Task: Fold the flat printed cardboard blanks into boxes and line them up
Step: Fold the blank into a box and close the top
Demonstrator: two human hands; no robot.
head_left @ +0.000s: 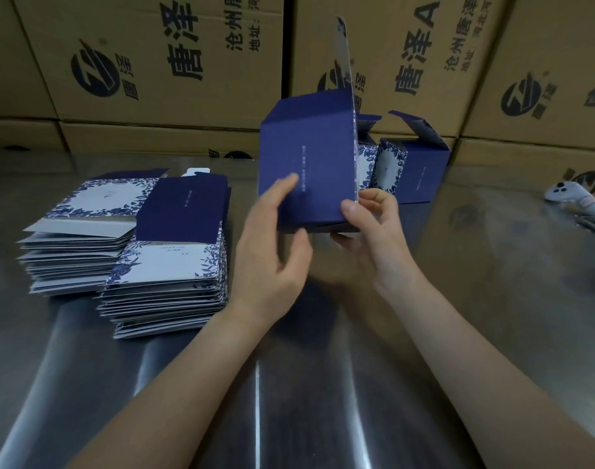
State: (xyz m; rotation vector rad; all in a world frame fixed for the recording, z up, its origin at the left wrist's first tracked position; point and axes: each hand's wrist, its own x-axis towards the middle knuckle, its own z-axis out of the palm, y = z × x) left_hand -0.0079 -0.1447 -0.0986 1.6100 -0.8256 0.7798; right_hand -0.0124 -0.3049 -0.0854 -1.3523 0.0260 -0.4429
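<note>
Box half-formed, held upright above the worktop, lid flap raised. Right hand pinches its lower right corner, thumb in front, fingers curled behind, probably steadying it for bottom closure. Left hand: fingers loosely spread, tips on blue face (blurred). Flat blanks stacked left; finished boxes lined up behind.

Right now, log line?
box: half-folded, lid up | right hand: pinches bottom corner | left hand: touches front | finished boxes: behind | blanks: two stacks

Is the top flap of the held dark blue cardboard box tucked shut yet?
No, the top flap stands upright above the dark blue cardboard box.
</note>
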